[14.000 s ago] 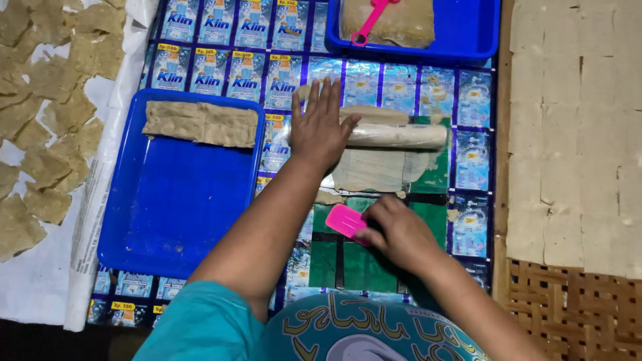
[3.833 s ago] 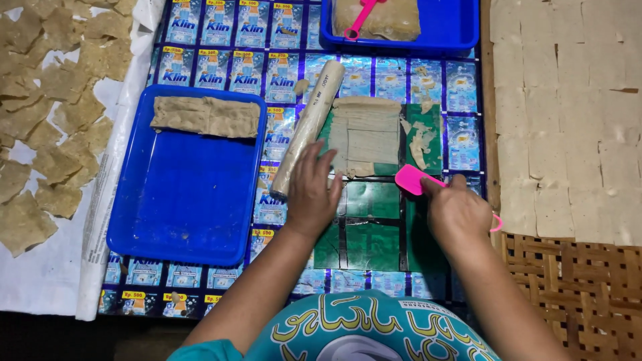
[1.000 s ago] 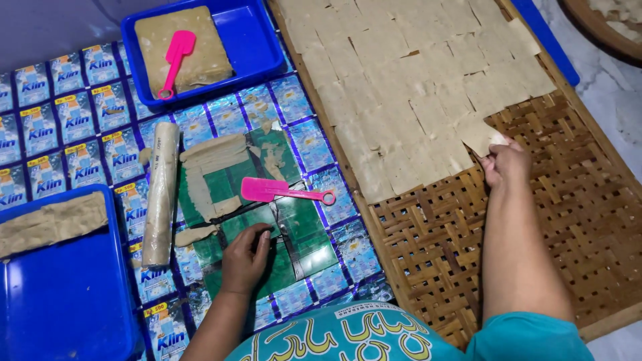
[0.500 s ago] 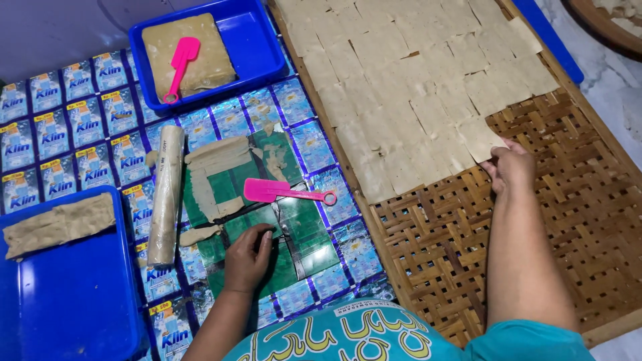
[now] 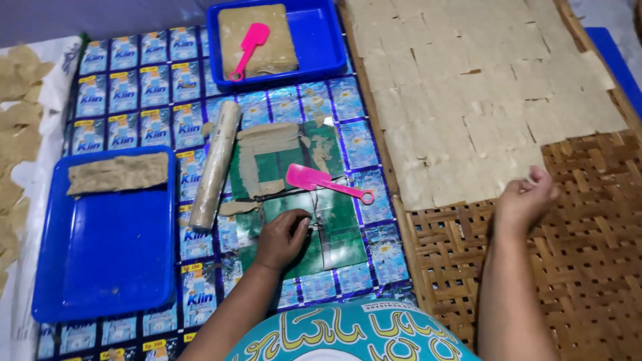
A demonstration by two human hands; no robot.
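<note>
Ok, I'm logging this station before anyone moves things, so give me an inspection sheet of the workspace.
Surface: sachet-patterned mat; woven bamboo rack alongside.
Job's things: green sheet with dough scraps; pink scraper on it; rolling pin beside it; square dough sheets on rack.
Clutter: two blue trays, each holding dough.
Grippers: left hand resting on green sheet; right hand empty at sheets' edge.
Cables: nothing seen.
Surroundings: dough pieces on white cloth.

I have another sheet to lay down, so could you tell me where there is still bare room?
The woven mat is bare in front of the laid dough sheets, around the right hand. The near blue tray is free below its dough slab. The green board is crowded by the left hand, pink scraper and roller.
</note>
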